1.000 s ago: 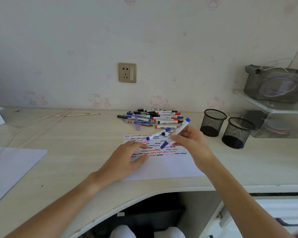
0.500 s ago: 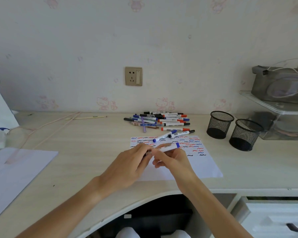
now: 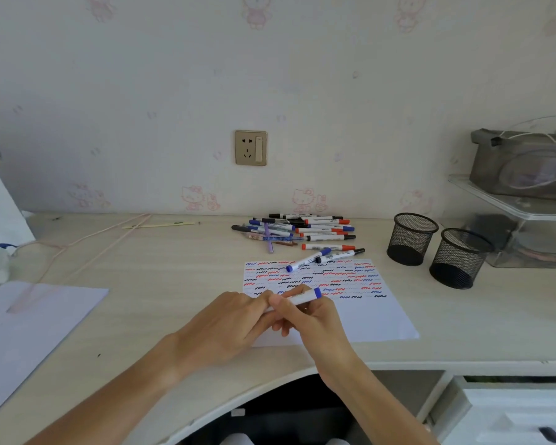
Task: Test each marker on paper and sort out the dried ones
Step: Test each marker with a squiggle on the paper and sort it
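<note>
Both my hands meet over the near left corner of the test paper [image 3: 376,319], which is covered with red, blue and black squiggles. My right hand [image 3: 312,319] holds a white marker with a blue end [image 3: 304,297], lying nearly level. My left hand [image 3: 231,322] grips the marker's left end; that end is hidden by the fingers. A blue marker [image 3: 307,260] and a black marker [image 3: 339,255] lie across the paper's far edge. A pile of several markers [image 3: 297,231] sits behind the paper near the wall.
Two black mesh pen cups [image 3: 411,239] [image 3: 459,258] stand to the right of the paper. A clear shelf unit [image 3: 523,220] with a grey case on top fills the far right. Another white sheet [image 3: 29,329] lies at the left. A cord [image 3: 87,242] trails across the desk's back left.
My right hand brought the blue marker down from a tilted writing pose over the paper toward me. My left hand left the paper and took hold of the marker's left end.
</note>
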